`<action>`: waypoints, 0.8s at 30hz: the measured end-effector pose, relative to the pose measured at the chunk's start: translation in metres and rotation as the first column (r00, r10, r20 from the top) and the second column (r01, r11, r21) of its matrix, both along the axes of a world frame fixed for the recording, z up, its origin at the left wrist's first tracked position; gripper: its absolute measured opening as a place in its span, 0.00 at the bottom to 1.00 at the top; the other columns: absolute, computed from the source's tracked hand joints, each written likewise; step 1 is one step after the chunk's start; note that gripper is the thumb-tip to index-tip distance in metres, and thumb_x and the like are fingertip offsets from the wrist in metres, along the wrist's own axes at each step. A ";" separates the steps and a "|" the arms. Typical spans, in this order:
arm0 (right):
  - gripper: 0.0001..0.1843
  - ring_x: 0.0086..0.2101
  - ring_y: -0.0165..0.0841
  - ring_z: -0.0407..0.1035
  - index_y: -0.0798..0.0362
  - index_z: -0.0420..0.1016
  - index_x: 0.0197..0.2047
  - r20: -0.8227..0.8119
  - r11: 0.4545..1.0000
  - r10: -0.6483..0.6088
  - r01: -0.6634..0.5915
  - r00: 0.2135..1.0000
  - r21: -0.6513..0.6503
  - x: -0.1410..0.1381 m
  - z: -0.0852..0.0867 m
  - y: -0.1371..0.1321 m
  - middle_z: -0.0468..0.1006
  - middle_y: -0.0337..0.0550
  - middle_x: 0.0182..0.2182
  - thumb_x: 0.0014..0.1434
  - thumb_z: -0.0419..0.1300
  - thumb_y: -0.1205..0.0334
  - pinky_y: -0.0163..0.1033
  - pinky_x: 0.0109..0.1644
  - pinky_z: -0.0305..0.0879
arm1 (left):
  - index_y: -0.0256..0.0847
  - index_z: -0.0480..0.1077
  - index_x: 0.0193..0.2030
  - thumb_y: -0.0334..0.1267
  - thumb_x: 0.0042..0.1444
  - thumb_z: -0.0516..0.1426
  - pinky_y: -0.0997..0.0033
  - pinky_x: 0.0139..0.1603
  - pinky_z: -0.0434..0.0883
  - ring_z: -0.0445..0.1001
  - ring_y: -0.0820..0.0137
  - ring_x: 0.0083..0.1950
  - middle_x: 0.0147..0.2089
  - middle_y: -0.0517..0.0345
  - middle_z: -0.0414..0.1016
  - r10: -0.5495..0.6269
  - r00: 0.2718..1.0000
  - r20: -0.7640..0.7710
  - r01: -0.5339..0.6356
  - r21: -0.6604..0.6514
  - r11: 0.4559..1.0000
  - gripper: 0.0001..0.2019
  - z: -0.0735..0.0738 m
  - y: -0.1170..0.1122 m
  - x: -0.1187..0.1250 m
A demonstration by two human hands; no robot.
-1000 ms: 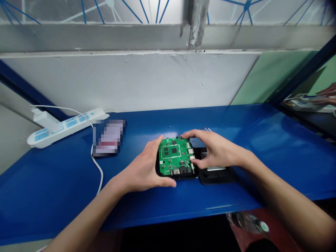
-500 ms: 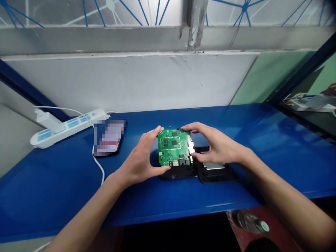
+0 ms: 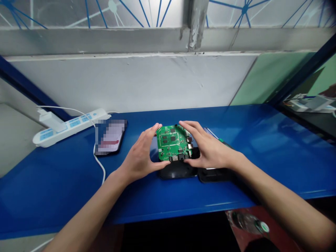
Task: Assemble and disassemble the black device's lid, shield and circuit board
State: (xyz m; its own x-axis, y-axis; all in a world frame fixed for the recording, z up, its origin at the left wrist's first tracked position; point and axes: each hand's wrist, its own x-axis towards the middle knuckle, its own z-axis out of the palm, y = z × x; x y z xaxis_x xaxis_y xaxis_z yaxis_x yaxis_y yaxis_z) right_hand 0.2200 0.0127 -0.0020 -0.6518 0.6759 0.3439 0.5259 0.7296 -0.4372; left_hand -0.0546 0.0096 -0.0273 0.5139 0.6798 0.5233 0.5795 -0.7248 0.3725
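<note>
Green board (image 3: pixel 170 142) over the worktop (image 3: pixel 147 206), its edges clamped between our left hand (image 3: pixel 139 155) at nine o'clock and right hand (image 3: pixel 211 148) at three; we see a black shell (image 3: pixel 177 170) at six, a second shell (image 3: pixel 216 177) at four.

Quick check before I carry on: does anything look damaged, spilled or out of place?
Only the grey post at the back looks odd: its finish is chipped and patchy, like wear. The green circuit board, held between the left hand and right hand, shows no obvious damage.

Left hand (image 3: pixel 138 154) and right hand (image 3: pixel 210 148) hold circuit board (image 3: pixel 170 144).
</note>
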 end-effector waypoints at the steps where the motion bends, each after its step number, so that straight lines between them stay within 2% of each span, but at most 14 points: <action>1: 0.60 0.66 0.55 0.58 0.43 0.33 0.76 -0.006 1.000 0.000 0.000 1.000 0.008 0.000 0.000 0.000 0.52 0.56 0.69 0.52 0.68 0.59 0.65 0.67 0.63 | 0.49 0.38 0.77 0.42 0.52 0.70 0.41 0.64 0.70 0.65 0.45 0.68 0.72 0.41 0.58 0.003 1.000 -0.003 -0.003 -0.001 1.000 0.55 0.000 0.000 0.000; 12: 0.60 0.66 0.52 0.58 0.47 0.35 0.76 -0.004 1.000 -0.009 0.009 1.000 0.016 0.000 0.001 0.000 0.52 0.57 0.69 0.52 0.69 0.57 0.61 0.68 0.63 | 0.49 0.39 0.77 0.42 0.52 0.70 0.43 0.64 0.70 0.64 0.47 0.68 0.73 0.42 0.57 -0.021 1.000 0.000 0.021 0.006 1.000 0.54 0.000 0.004 -0.003; 17: 0.60 0.66 0.55 0.59 0.44 0.34 0.76 -0.014 1.000 -0.003 0.003 1.000 0.022 0.000 0.001 0.000 0.53 0.57 0.69 0.51 0.69 0.57 0.65 0.67 0.63 | 0.50 0.39 0.76 0.42 0.52 0.70 0.42 0.64 0.70 0.63 0.47 0.69 0.73 0.43 0.58 -0.023 1.000 0.002 0.023 0.009 1.000 0.54 0.001 0.003 -0.003; 24: 0.61 0.65 0.55 0.59 0.44 0.34 0.76 -0.001 1.000 -0.014 0.014 1.000 0.020 0.000 0.002 0.000 0.53 0.56 0.68 0.51 0.69 0.57 0.64 0.67 0.64 | 0.50 0.38 0.77 0.42 0.52 0.70 0.42 0.63 0.70 0.62 0.47 0.69 0.73 0.43 0.57 -0.017 1.000 -0.020 0.018 0.002 1.000 0.55 0.000 0.006 -0.004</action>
